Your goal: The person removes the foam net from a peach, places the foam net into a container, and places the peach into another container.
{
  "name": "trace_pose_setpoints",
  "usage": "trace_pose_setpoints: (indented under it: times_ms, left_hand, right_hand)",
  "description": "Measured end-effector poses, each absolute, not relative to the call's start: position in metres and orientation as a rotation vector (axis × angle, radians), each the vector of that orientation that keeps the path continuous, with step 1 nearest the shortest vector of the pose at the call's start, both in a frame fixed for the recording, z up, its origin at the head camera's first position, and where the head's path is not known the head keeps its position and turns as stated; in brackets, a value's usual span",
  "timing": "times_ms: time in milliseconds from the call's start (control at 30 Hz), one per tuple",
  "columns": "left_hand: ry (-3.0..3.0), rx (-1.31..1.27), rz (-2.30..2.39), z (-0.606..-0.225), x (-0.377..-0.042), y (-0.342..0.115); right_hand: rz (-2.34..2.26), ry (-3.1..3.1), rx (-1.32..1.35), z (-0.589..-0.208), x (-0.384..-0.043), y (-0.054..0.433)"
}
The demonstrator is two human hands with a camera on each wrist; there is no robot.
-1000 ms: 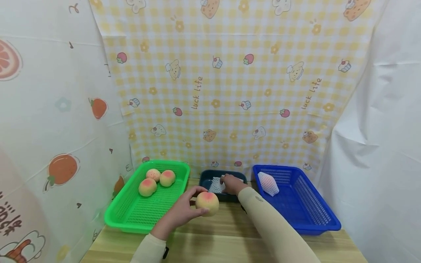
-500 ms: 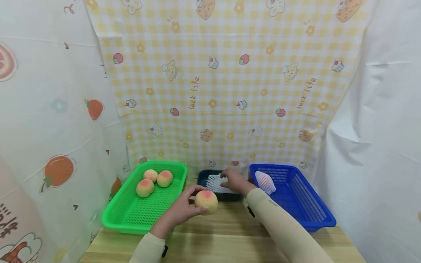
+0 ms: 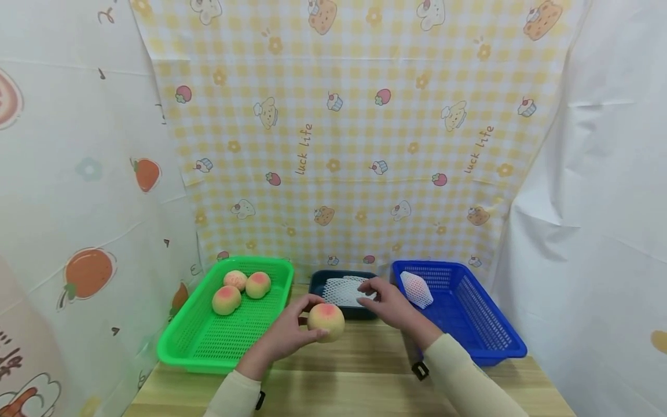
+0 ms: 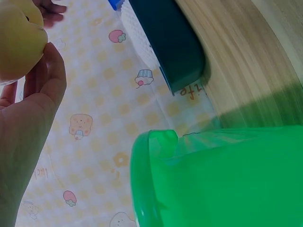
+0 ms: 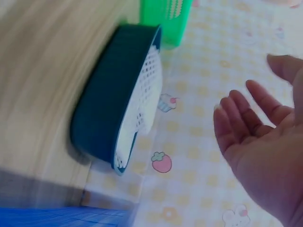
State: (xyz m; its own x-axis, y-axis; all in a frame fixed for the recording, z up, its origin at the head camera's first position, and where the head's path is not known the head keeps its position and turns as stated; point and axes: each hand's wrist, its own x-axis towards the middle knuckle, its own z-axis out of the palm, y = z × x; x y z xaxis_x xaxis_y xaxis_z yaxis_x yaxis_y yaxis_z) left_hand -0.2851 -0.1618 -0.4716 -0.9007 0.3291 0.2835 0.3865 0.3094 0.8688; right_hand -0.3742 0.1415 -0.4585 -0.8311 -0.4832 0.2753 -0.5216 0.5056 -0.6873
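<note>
My left hand (image 3: 289, 330) grips a yellow peach with a pink top (image 3: 326, 322) between thumb and fingers, above the table. The same peach (image 4: 19, 40) fills the upper left corner of the left wrist view. Over the right end of a dark green tray (image 3: 344, 313) hovers my right hand (image 3: 388, 304), its fingers loosely bent with nothing between them. White foam fruit nets (image 3: 341, 291) lie in that tray. In the right wrist view the right hand (image 5: 265, 137) shows an open palm, apart from the nets (image 5: 144, 94).
A green basket (image 3: 172, 341) on the left bears several peaches (image 3: 226, 300). On the right stands a blue basket (image 3: 513, 341) with one peach in a white foam net (image 3: 417, 289). Cloth hangs behind the wooden table (image 3: 339, 388).
My right hand has drawn back from the nets in the tray, toward the right and nearer to me, with nothing in it. The left hand keeps its grip on the peach, nearly still.
</note>
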Motion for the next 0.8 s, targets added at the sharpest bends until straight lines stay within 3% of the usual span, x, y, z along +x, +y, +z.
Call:
trace_pose_setpoints:
  times_ms: [300, 800]
  left_hand:
    - [-2.514, -0.729, -1.659, -0.472, -0.285, -0.154]
    - [-2.545, -0.724, -1.581, -0.471, -0.285, -0.157]
  right_hand:
    - [1.476, -2.635, 1.025, -0.455, -0.324, 0.162]
    - [1.537, -2.647, 1.041, -0.464, -0.315, 0.164]
